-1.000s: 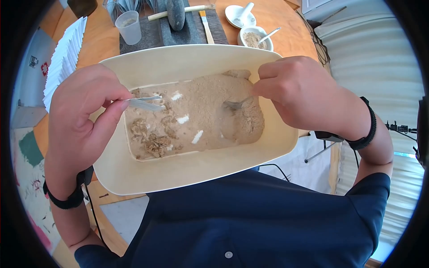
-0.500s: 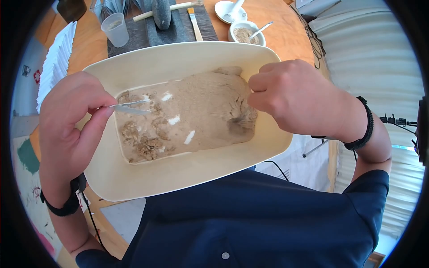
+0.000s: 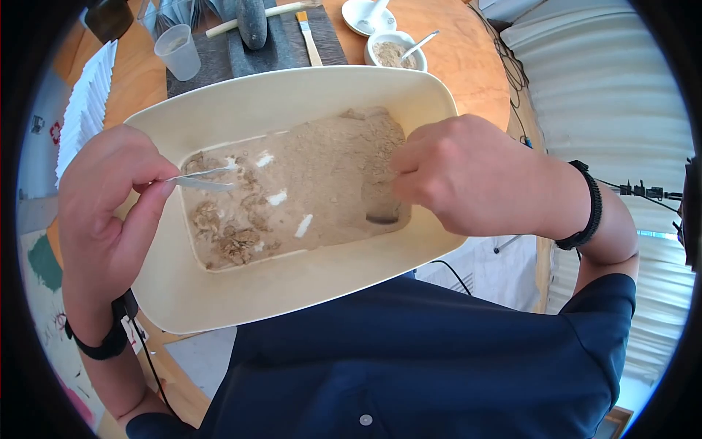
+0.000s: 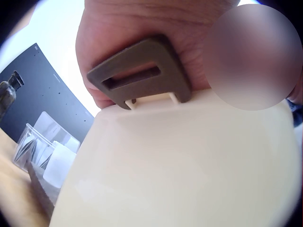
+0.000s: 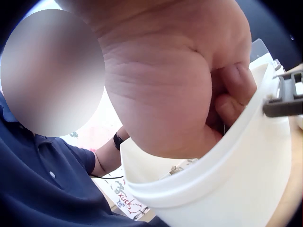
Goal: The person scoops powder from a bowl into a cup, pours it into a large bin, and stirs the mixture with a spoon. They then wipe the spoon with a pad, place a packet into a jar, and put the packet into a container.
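Note:
Between thumb and forefinger my left hand [image 3: 113, 205] pinches a thin pale folded strip [image 3: 208, 184] with two spread ends. The strip hovers over the left part of a cream plastic tub [image 3: 219, 304]. Inside lies beige powder [image 3: 329, 161], with darker crumbly clumps [image 3: 234, 245] at the left and several white flakes [image 3: 277, 197] on top. Over the tub's right side, my right hand [image 3: 461, 172] has its fingers curled round a tool mostly hidden beneath it. Its powder-coated, spoon-like end [image 3: 382, 217] sits in the powder. A brown clip [image 4: 147, 71] is beside my left palm.
Behind the tub stand a plastic cup [image 3: 178, 53], a dark stone grinder [image 3: 252, 29], a brush [image 3: 308, 40] and a white bowl [image 3: 395, 53] of powder with a small spoon. Pleated white paper [image 3: 86, 110] lies at the left. Cables [image 3: 508, 66] hang at the right.
My right hand has drawn the spoon-like tool through the powder toward my body, leaving a fresh furrow. My left hand keeps its pinch on the strip. The tub sits further left in view.

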The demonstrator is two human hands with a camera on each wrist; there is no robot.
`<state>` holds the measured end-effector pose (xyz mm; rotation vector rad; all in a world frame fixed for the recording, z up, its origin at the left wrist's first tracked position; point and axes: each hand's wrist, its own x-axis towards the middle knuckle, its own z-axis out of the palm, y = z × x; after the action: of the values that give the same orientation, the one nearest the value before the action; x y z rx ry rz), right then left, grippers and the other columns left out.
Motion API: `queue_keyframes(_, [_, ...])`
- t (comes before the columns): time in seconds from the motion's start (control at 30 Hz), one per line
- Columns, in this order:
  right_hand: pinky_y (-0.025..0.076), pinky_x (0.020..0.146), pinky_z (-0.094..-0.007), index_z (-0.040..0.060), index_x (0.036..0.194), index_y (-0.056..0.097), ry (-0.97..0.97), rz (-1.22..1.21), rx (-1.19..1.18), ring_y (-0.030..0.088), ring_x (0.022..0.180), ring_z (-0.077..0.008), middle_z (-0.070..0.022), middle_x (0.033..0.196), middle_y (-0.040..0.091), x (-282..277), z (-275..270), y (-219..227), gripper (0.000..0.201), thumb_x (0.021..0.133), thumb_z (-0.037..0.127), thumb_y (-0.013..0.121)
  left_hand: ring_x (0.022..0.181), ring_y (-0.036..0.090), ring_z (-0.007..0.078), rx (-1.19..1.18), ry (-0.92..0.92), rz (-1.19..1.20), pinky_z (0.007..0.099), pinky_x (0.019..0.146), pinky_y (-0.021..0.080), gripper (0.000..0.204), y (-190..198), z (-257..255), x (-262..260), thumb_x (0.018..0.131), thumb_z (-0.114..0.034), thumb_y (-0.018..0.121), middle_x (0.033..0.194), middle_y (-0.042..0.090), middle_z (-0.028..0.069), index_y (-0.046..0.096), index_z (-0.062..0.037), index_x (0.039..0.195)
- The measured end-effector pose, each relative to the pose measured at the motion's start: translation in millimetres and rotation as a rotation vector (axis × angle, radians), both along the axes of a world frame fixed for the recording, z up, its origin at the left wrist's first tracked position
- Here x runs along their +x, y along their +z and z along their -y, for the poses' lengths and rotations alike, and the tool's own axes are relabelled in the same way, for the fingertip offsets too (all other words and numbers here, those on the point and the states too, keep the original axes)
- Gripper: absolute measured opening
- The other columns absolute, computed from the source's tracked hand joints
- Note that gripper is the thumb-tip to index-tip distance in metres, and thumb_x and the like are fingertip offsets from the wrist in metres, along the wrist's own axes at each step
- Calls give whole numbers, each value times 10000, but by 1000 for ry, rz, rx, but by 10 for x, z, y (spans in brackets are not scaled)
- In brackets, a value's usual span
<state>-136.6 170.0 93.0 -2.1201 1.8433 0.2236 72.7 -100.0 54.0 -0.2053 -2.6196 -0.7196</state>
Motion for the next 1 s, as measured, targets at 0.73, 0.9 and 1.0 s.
queue_keyframes(0.73, [536, 664, -439, -8, 913, 709, -281, 429, -1, 663, 741, -370, -169, 777, 669, 178, 224, -101, 229, 749, -89, 572, 720, 571, 252, -5, 14, 12, 342, 627, 429, 175, 16, -18, 10, 703, 98, 669, 773, 601, 94, 626, -14, 831])
queue_keyframes(0.9, [536, 670, -431, 0, 941, 726, -316, 452, 55, 668, 753, -360, -175, 749, 668, 50, 175, -74, 256, 762, -88, 566, 729, 577, 259, -3, 27, -5, 346, 630, 432, 173, 16, -29, 6, 704, 89, 671, 773, 607, 89, 626, -20, 830])
queue_keyframes(1.0, [531, 707, -478, -33, 866, 710, -484, 232, 231, 659, 801, -422, -239, 775, 657, -28, 184, 171, 202, 730, -32, 561, 752, 578, 261, 5, 15, 18, 346, 660, 436, 171, 35, 1, 35, 723, 95, 654, 788, 599, 100, 620, -14, 849])
